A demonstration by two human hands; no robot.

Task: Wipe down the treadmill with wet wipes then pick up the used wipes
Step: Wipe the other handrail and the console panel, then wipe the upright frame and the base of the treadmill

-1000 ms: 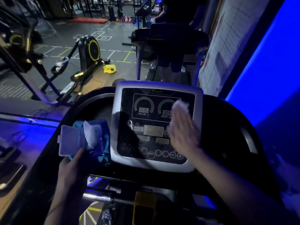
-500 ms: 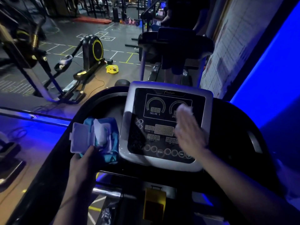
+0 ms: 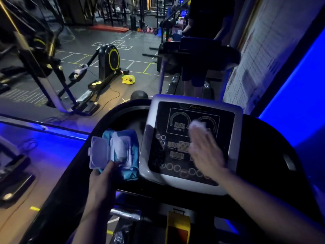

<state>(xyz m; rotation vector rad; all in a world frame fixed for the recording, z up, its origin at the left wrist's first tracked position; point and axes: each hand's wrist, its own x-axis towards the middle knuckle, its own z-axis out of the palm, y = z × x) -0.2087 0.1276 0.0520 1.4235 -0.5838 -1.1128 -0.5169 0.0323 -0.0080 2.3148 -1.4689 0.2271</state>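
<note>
- My right fingers (image 3: 199,138) are stretched flat and press a wet wipe (image 3: 197,125) on the treadmill console (image 3: 175,120); it shows at 12 o'clock of my right hand (image 3: 205,152).
- My left hand (image 3: 102,180) grips the wipe pack (image 3: 123,138), at 9 o'clock of the console, lid (image 3: 98,152) open, a fresh wipe (image 3: 118,147) sticking out.
- I judge the task is early: only the display is being wiped; the rest of the treadmill and picking up used wipes are left.

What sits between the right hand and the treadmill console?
A white wet wipe, pressed by the flat right hand against the console; the head view shows it.
</note>
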